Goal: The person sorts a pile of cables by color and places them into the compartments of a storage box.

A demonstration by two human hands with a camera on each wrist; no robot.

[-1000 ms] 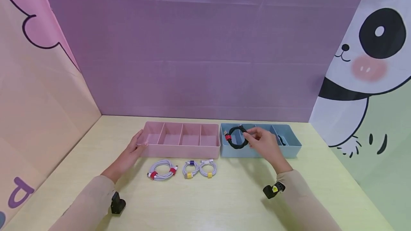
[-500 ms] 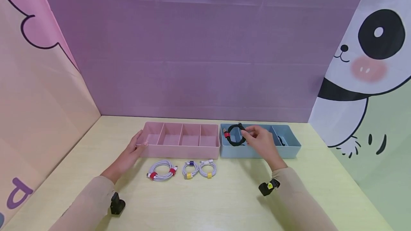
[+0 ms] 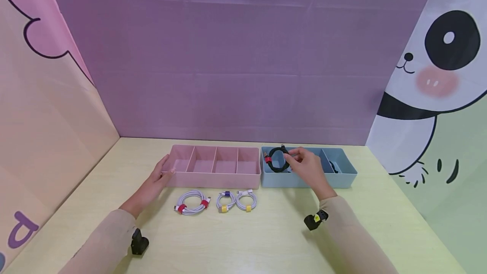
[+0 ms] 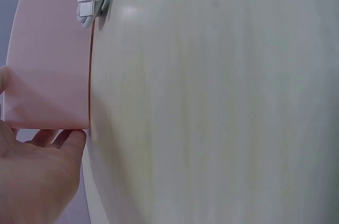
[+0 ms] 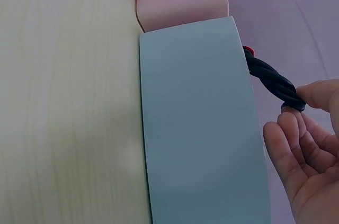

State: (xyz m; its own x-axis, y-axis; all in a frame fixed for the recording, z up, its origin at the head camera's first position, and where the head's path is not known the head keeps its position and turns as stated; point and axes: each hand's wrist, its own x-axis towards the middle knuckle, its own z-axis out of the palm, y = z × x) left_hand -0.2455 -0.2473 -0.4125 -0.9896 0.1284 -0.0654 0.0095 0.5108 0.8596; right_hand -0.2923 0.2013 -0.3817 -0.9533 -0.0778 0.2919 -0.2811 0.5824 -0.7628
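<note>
My right hand (image 3: pixel 304 165) pinches a coiled black USB cable (image 3: pixel 272 167) between thumb and fingers, over the left end of a blue divided box (image 3: pixel 323 181). A red tie binds the coil. In the right wrist view the black cable (image 5: pixel 273 82) slants down past the blue box's rim, its lower end at my fingertips. My left hand (image 3: pixel 156 177) holds the left end of a pink divided box (image 3: pixel 217 179), thumb on the front wall. The left wrist view shows my left hand's fingers (image 4: pixel 71 142) bent against the pink box's end (image 4: pixel 50 75).
On the pale table (image 3: pixel 228 240), in front of the pink box, lie a large white cable coil (image 3: pixel 192 202) with red ties and two smaller white coils (image 3: pixel 225 201) with yellow ties. Another dark cable (image 3: pixel 333 166) sits in the blue box's right part. A purple backdrop (image 3: pixel 228 62) stands behind.
My right hand has moved slightly left with the black cable, bringing the coil a little lower over the blue box's left end. My left hand stays on the pink box.
</note>
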